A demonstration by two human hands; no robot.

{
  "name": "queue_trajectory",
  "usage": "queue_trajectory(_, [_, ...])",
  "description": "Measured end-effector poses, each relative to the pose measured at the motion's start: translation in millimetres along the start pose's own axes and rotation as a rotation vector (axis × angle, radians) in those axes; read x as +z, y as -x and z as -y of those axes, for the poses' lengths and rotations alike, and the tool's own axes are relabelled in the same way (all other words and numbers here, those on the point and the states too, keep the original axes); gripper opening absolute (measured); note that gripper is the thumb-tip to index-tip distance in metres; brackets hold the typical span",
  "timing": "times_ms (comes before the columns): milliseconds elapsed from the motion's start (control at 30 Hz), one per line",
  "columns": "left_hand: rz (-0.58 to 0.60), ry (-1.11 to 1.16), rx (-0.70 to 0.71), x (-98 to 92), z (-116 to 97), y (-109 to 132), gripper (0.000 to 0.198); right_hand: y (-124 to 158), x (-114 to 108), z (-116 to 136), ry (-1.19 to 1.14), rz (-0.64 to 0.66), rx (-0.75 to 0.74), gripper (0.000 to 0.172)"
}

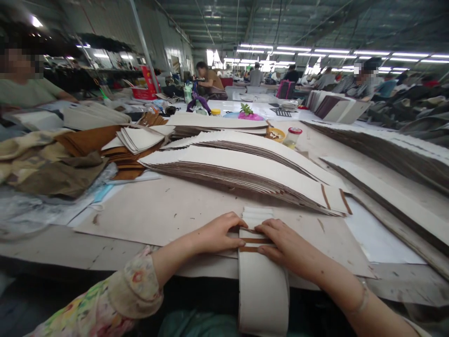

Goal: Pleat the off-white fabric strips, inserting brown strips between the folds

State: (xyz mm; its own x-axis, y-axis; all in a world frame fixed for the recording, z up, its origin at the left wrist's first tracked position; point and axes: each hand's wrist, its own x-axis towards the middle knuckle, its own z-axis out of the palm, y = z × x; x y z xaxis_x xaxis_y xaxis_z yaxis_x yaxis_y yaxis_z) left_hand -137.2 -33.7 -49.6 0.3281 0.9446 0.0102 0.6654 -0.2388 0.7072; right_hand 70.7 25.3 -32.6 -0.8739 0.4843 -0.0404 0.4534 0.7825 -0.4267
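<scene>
A long off-white strip [264,290] with brown bands across it lies over the table's front edge, its near end hanging down. My left hand [224,234] grips its left edge, thumb and fingers closed around the banded part. On the opposite edge, my right hand [280,238] pinches the same strip, thumb near the lower brown band. The strip looks folded or layered under my fingertips. Just beyond both hands lies a fanned stack of similar white strips [228,164], two brown bands showing at its right end.
Brown and white cut pieces [129,145] and olive fabric [66,175] are piled at the left. More strip stacks [386,187] lie at the right. A lidded jar [293,137] and a yellow bowl [277,135] stand behind. Other people work farther back.
</scene>
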Motion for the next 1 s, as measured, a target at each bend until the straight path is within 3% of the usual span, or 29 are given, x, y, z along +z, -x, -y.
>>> queue_trajectory(200, [-0.003,-0.004,0.055,0.9,1.7,-0.4,0.032,-11.3,-13.4,8.8,-0.047,0.12,-0.061,0.04])
queue_trajectory(400, [-0.005,-0.119,0.138,1.5,0.1,4.8,0.021,-10.5,-13.7,10.0,-0.024,0.119,-0.1,0.035])
queue_trajectory(567, [0.005,-0.396,0.142,4.5,-2.0,11.5,0.017,-6.5,-4.5,17.5,0.101,0.063,-0.102,0.033])
queue_trajectory(767, [-0.018,-0.536,0.166,11.4,-4.6,27.9,0.033,2.2,19.2,22.3,0.27,-0.081,-0.114,0.038])
queue_trajectory(900, [-0.039,-0.435,0.113,5.4,-4.4,30.9,0.027,10.2,36.7,18.2,0.306,-0.235,-0.111,0.041])
queue_trajectory(1000, [-0.062,-0.234,0.002,-4.9,-0.1,17.1,0.023,13.5,43.8,16.0,0.266,-0.299,-0.094,0.038])
